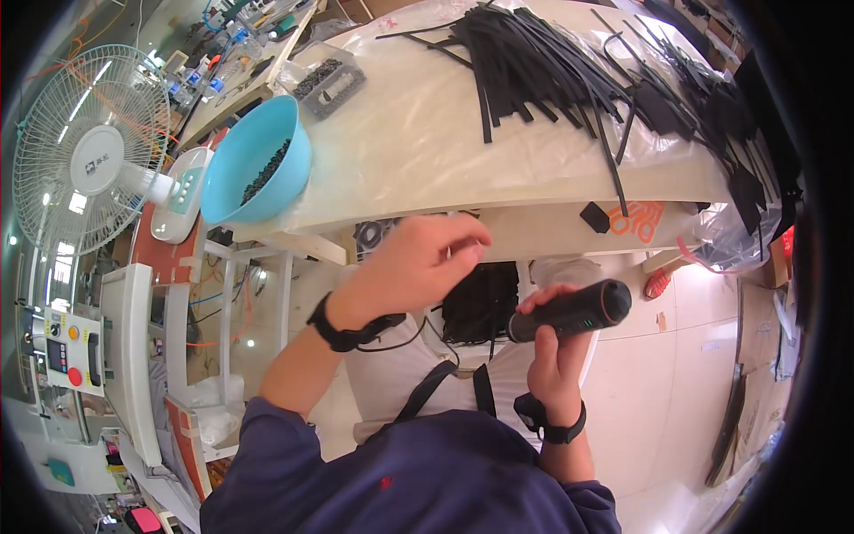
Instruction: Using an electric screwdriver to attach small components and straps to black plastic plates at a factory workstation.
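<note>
My right hand (pixel 559 347) is wrapped round a black cylindrical hand tool (pixel 574 311) with small green lights on its side, held above my lap. The tool lies nearly level, its rounded end pointing right. To its left, my left hand (pixel 418 267) hovers near the table's front edge, fingers curled and thumb close to the forefinger. Whatever may be between those fingertips is too small to make out. Under the tabletop, close to my hands, a shelf (pixel 534 233) holds a small black piece (pixel 595 217) and orange cut-out shapes (pixel 636 222).
Black straps (pixel 534 67) lie in a heap at the back of the plastic-covered table (pixel 391 151). A blue bowl (pixel 298 160) with small black parts stands at the left, beside a clear box (pixel 331 84). Further left is a white fan (pixel 96 158). A black strap bundle (pixel 480 307) hangs below the shelf.
</note>
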`<state>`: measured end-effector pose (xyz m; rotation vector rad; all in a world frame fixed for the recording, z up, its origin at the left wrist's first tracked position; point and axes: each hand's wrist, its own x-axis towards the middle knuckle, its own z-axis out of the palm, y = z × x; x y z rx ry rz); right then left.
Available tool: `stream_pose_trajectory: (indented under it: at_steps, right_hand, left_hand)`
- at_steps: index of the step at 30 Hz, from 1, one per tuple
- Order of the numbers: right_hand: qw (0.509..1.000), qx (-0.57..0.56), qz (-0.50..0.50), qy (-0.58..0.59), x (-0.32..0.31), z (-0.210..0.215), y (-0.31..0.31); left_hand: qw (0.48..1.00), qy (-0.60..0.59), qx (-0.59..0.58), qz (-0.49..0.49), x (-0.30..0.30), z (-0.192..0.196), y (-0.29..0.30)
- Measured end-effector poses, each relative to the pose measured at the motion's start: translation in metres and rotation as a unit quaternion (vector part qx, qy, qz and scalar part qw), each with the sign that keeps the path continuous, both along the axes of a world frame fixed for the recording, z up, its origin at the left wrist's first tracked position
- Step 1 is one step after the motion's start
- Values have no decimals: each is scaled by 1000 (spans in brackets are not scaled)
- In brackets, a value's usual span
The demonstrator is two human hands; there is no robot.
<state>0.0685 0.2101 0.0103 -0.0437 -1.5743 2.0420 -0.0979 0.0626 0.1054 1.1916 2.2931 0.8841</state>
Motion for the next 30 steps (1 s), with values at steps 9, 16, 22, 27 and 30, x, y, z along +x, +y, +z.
stream_pose_trajectory:
  at_steps: [9, 16, 22, 27, 30]
  right_hand:
    - [961, 252, 113, 4, -41, 23, -30]
    - [937, 337, 96, 3, -47, 40, -11]
    - [934, 348, 55, 57, -55, 67, 17]
    - [990, 94, 92, 57, -46, 42, 5]
    - [982, 30, 186, -28, -38, 7, 25]
  left_hand:
    - [979, 18, 202, 35, 39, -2, -15]
    - [947, 126, 292, -39, 33, 53, -37]
    - [909, 241, 327, -87, 24, 84, -20]
    - [911, 249, 295, -145, 32, 64, 38]
    - [923, 196, 282, -173, 26, 58, 63]
